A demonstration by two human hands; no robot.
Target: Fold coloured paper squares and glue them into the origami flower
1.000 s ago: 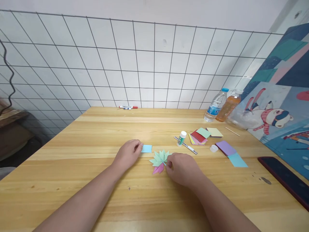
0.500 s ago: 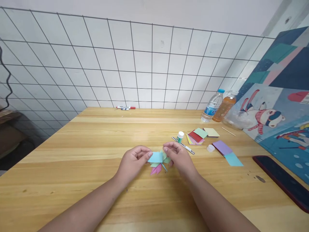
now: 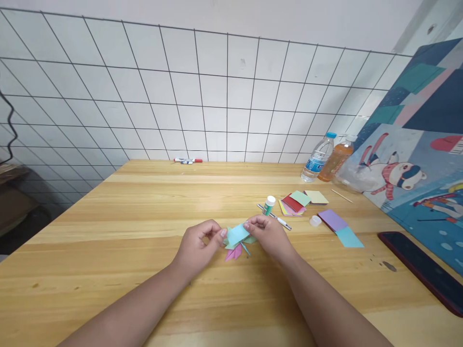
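Note:
A small light-blue paper sheet [image 3: 237, 233] is pinched at its upper right corner by my right hand [image 3: 270, 236]. My left hand [image 3: 202, 243] has thumb and forefinger closed at the sheet's left edge; whether anything sits between those fingertips is hidden. Beneath the blue sheet lie folded pieces of green paper [image 3: 231, 246], partly covered. Pink folded paper [image 3: 233, 253] sticks out toward me, with a thin blue paper strip [image 3: 245, 248] beside it.
Beyond my right hand stand an uncapped glue stick [image 3: 268, 206], a pen [image 3: 282, 222] and colored paper squares [image 3: 293, 202]. A clear cap [image 3: 315, 220], purple paper [image 3: 333, 220] and a phone [image 3: 419, 270] lie rightward. Bottles [image 3: 318, 159] stand at the back right; markers [image 3: 188, 161] lie at the back edge.
The blue sheet has tilted, its right end now higher and in my right fingers. My left thumb has slid off its face to the edge. My right hand has shifted slightly left.

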